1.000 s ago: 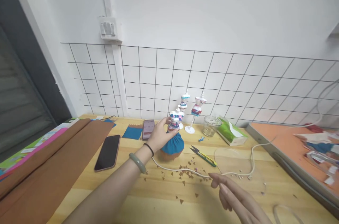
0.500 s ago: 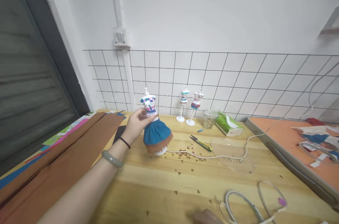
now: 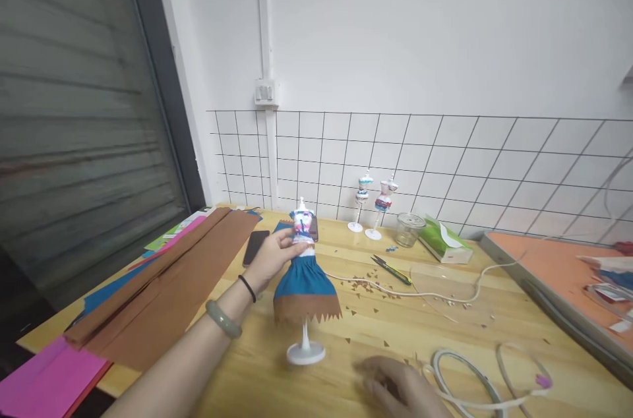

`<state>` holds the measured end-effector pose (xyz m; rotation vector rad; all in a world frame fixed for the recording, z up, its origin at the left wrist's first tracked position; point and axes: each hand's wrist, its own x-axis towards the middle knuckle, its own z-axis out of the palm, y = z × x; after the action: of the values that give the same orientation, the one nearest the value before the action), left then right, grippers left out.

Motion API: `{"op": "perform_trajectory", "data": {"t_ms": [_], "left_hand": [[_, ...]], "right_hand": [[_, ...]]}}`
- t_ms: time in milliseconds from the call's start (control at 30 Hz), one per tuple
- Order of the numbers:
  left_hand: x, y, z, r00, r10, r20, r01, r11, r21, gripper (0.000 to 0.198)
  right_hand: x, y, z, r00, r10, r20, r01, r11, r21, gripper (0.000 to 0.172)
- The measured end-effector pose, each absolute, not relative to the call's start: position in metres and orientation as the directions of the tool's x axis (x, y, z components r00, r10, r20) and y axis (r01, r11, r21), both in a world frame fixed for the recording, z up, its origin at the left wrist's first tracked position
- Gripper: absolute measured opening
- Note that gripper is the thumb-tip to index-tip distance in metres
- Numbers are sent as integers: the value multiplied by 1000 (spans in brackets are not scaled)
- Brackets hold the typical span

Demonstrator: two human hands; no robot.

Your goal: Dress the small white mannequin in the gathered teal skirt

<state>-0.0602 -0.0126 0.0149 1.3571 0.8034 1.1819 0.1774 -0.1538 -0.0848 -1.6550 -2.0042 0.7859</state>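
My left hand point(image 3: 277, 253) is closed round the waist of a miniature dress form point(image 3: 303, 220), which stands upright above the wooden table. It has a white, blue and pink top and a gathered blue skirt point(image 3: 305, 278) with a jagged brown hem. Below the hem its white stem and round base point(image 3: 305, 353) show; whether the base touches the table I cannot tell. At the bottom of the view my right hand point(image 3: 395, 385) is low over the table, a little blurred, fingers loosely bent and apart from the thumb, with nothing visible in them.
Two smaller dress forms point(image 3: 382, 200) stand by the wall grid, beside a glass jar point(image 3: 409, 231) and green tissue pack point(image 3: 445, 240). Yellow snips point(image 3: 391, 269), brown scraps and a white cord point(image 3: 430, 298) lie in the middle. Brown fabric point(image 3: 173, 293) covers the left; an orange tray point(image 3: 534, 260) stands right.
The dress form has gone from tilted to upright and come nearer, so its stem and base now show. My right hand has come further into view. The camera has turned left.
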Motion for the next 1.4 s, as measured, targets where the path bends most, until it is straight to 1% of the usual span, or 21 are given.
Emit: {"op": "perform_trajectory", "data": {"t_ms": [33,100,167,200,333,467,667,767,833,900,967,1033,1100,1267,1333,1400], "left_hand": [[-57,-19,13,298,938,179,-159,-136,978,45],[-49,-31,9,365,919,147,-149,-98,984,44],[-43,-40,5,434,892,128,-135,-76,988,40],[-40,-44,2,464,877,124,-128,-72,989,37],[-32,-54,-7,525,842,127,-104,-85,991,31],[-27,-59,-11,515,848,130,-82,-102,991,33],[-24,-61,-8,481,867,131,-65,-113,991,31],[-33,-55,-10,439,892,107,-86,-77,993,35],[-43,-47,-13,391,917,79,-110,-39,993,38],[-56,-38,-18,350,935,50,-144,1,990,39],[-67,-31,-22,333,943,23,-178,39,983,37],[-73,-26,-26,332,943,0,-209,74,975,37],[-75,-26,-28,337,941,-18,-235,103,967,38],[-70,-26,-31,358,932,-57,-260,158,953,40],[-69,-22,-34,356,933,-56,-266,158,951,40],[-69,-16,-37,349,936,-40,-274,143,951,41]], "right_hand": [[174,-151,-74,-192,981,22,720,156,-676,25],[166,-145,-54,-125,974,190,655,225,-721,29],[160,-138,-35,-52,934,353,629,305,-715,31],[157,-134,-27,-33,918,394,628,326,-707,31],[146,-121,-11,-12,889,458,630,363,-687,27],[139,-115,-8,-23,877,479,636,383,-670,24],[137,-107,-15,-21,889,458,641,364,-676,28],[141,-102,-27,-36,910,414,642,338,-688,35],[150,-95,-38,-34,926,376,674,299,-675,36],[166,-81,-50,-2,941,337,734,230,-639,33],[187,-61,-60,74,953,295,801,119,-586,26],[209,-37,-66,133,958,254,853,19,-521,27],[226,-15,-70,154,965,211,891,-44,-452,27],[239,11,-76,166,982,87,941,-131,-313,27],[239,13,-78,172,983,63,945,-147,-291,27],[240,15,-76,180,982,55,942,-156,-298,27]]}}
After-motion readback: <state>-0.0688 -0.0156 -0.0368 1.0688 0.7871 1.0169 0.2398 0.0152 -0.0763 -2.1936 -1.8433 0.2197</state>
